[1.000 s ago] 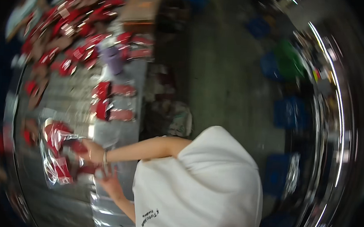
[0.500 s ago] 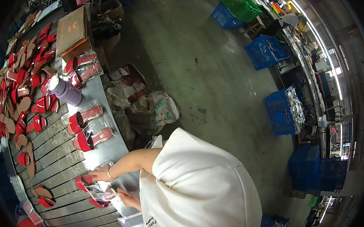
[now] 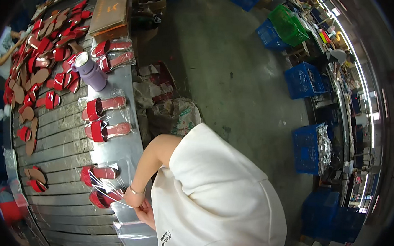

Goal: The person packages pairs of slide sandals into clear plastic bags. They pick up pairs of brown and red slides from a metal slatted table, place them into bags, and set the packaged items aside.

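A pair of red slide sandals (image 3: 104, 172) lies in front of me on the metal-topped edge of the slatted table. White glinting lines of a clear plastic bag (image 3: 112, 194) stretch over the lower sandal toward my hands. My right hand (image 3: 135, 197), with a bracelet at the wrist, is closed at the bag's near end. Close against it, my left hand (image 3: 146, 214) is closed too, its fingertips partly hidden. Beside my hands lies a stack of clear plastic bags (image 3: 133, 237). Farther up, another red pair (image 3: 109, 130) rests on clear plastic.
A purple bottle (image 3: 93, 73) stands beyond the bagged sandals. Loose red sandals (image 3: 40, 73) are heaped on the slatted table (image 3: 69, 146). A cardboard box (image 3: 111, 14) is at the far end. Across the table works another person (image 3: 5, 50). Sacks (image 3: 172, 114) sit beside the table.
My right hand has drawn back from the sandals to meet my left hand, and the plastic now stretches in taut lines. The view has shifted, so the table sits farther right.
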{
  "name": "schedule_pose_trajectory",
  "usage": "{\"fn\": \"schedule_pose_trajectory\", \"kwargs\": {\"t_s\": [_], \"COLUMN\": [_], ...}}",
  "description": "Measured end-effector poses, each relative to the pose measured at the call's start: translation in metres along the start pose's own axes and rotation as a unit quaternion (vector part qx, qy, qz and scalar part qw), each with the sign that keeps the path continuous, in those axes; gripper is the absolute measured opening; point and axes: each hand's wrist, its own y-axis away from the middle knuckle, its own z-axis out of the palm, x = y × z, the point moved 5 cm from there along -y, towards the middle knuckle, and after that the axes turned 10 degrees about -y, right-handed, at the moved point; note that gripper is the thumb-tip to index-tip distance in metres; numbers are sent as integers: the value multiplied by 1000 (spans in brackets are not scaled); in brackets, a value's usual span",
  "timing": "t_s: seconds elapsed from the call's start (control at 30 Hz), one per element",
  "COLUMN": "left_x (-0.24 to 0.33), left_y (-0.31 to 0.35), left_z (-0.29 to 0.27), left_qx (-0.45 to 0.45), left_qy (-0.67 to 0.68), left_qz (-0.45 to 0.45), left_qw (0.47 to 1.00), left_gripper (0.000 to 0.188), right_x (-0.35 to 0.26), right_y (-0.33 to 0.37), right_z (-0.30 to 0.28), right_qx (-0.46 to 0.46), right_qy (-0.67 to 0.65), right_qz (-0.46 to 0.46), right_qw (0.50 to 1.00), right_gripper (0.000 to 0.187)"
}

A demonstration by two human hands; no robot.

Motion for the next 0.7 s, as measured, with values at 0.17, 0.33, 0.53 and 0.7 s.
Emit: {"fn": "schedule_pose_trajectory", "kwargs": {"t_s": [0.17,0.33,0.53,0.7], "left_x": [-7,-21,-1,-17], "left_y": [10,13,20,25], "left_z": [-2,-6,-11,-29], "left_qx": [15,118,119,155], "left_qy": [14,56,34,44], "left_qz": [91,25,56,53], "left_qw": [996,991,991,985], "left_gripper": [40,26,27,27], "right_x": [10,-4,-14,6], "right_y": [148,90,8,171], "right_z": [-44,-93,-46,-53], "right_qx": [34,201,46,-115], "right_qy": [-276,-134,-95,-125], "right_qz": [386,256,103,235], "right_qw": [880,936,989,957], "right_gripper": [9,13,11,20]}}
